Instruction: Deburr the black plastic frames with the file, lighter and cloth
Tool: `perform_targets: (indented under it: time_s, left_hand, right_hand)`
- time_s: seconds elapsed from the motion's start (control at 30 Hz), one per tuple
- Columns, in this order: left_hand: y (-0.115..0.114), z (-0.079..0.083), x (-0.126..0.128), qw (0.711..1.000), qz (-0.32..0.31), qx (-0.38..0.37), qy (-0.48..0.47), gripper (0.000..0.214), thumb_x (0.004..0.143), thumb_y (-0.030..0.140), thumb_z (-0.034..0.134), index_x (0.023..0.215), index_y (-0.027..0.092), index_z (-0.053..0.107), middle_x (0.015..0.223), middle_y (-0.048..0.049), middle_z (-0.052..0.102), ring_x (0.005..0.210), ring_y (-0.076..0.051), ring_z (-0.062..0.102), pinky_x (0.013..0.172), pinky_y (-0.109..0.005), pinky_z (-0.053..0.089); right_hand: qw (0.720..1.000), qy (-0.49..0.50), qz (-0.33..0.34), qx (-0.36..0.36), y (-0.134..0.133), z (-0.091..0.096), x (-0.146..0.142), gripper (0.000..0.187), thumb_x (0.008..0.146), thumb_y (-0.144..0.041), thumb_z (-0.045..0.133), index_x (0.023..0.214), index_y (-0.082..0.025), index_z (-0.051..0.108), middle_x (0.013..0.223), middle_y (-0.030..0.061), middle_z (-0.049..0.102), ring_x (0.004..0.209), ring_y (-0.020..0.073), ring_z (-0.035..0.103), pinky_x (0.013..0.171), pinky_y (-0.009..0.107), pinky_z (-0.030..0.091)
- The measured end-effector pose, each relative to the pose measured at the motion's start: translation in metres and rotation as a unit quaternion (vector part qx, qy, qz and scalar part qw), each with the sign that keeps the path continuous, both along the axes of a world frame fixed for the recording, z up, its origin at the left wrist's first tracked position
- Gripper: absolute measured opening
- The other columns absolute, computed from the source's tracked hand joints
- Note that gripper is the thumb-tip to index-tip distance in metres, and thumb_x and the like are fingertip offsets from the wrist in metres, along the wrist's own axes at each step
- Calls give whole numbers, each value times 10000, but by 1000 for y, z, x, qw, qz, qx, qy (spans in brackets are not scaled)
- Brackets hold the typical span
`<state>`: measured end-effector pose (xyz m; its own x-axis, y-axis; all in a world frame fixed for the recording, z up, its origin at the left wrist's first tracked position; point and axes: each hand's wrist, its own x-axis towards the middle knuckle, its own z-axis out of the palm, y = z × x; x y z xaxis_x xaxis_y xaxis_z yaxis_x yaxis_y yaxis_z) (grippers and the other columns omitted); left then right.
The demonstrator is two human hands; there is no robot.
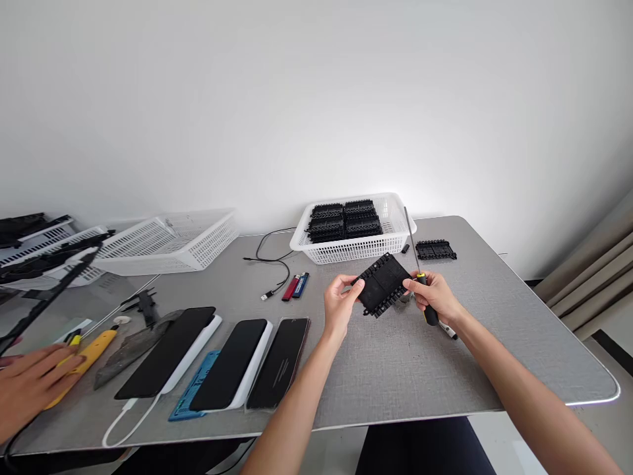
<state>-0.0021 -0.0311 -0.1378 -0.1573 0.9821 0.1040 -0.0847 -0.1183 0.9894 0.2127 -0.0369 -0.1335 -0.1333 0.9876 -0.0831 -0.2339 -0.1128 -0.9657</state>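
Tilted above the table, a black plastic panel with toothed edges is held between both hands. My left hand pinches its left corner, thumb on the face. With thumb and fingers my right hand touches the panel's right edge while also gripping a screwdriver with a black and yellow handle. The long shaft of the screwdriver points up and away. Below the right hand lies a small whitish and black object, partly hidden. Another toothed black panel rests flat on the table beyond that hand.
A white basket behind my hands holds several stacked black panels. To the left are two lighters, a cable, three phones and a white basket. Another person's hand is at far left by a yellow tool.
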Motion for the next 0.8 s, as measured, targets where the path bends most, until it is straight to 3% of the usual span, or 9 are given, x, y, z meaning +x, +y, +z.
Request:
perform_targets:
  time_s: [0.23, 0.43, 0.6, 0.73, 0.8]
  left_hand:
    - [5, -1, -4, 998, -15, 22, 62, 400, 638, 442, 775, 608, 174, 479, 604, 44, 477, 560, -79, 444, 541, -193, 341]
    - [-1, 0, -2, 982, -116, 20, 148, 310, 740, 481, 696, 826, 187, 646, 552, 41, 486, 508, -101, 431, 493, -212, 292]
    - [-4, -1, 1, 980, -100, 59, 160, 345, 792, 507, 630, 735, 167, 630, 643, 0, 560, 615, -137, 514, 555, -228, 354]
    - [-3, -4, 4, 980, -51, 64, 180, 341, 882, 517, 507, 841, 186, 576, 738, -3, 590, 698, -154, 554, 618, -238, 396]
    - [-4, -6, 5, 979, -59, 54, 187, 341, 914, 513, 449, 945, 195, 569, 877, -29, 639, 829, -182, 601, 719, -263, 441]
  right_hand:
    - [998, -23, 55, 28, -2, 2, 1, 387, 648, -434, 805, 725, -188, 517, 542, -70, 527, 363, 31, 319, 371, 218, 312]
    - [993, -51, 107, 22, -3, 0, 0, 342, 650, -413, 795, 742, -183, 559, 470, -112, 373, 362, 34, 288, 360, 203, 291]
    - [991, -41, 125, 18, -6, 4, -4, 338, 698, -445, 760, 805, -168, 600, 531, -81, 482, 365, 28, 297, 354, 201, 317]
    - [994, -43, 98, 21, -7, 3, -8, 371, 730, -500, 724, 778, -163, 578, 627, -16, 624, 362, 26, 310, 353, 207, 339]
    - [995, -62, 80, 26, -6, 0, -9, 390, 707, -511, 740, 758, -163, 572, 621, -11, 634, 358, 29, 315, 348, 211, 334]
